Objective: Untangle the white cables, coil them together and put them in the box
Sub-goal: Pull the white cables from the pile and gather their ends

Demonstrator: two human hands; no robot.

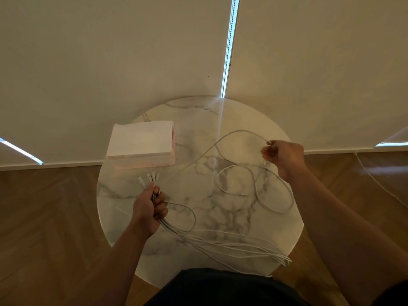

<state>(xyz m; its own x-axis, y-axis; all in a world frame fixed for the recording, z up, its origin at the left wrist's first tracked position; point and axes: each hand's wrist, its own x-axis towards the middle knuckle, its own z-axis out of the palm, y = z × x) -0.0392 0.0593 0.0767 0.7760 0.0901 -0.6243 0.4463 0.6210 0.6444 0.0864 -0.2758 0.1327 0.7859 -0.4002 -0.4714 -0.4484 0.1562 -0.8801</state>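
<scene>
— Where were the white cables [220,242] when you looked?

— On the round marble table [231,115], mostly. A bunch of them ran together from the left hand [150,208] across the near side of the top to its right edge, where they doubled back in a tight bend. Another lay in loose loops over the middle.

— And the hands?

— The left hand was curled round the bundle just below the plug ends [150,177], which stuck up out of the fist, fanned a little apart. The right hand [282,156] was raised over the far right of the table, finger and thumb pinching a single strand that arched away toward the middle.

— The box?

— The box [141,143] sat on the far left of the table, pale pink with a white top, just beyond the plugs and not touching them. No cable was in it that I could see; whether its lid was up I couldn't tell.

— Anything round about?

— A wooden floor [55,206] under the table, cream blinds [110,62] behind it, and the person's dark clothing [220,288] against the near edge.
</scene>
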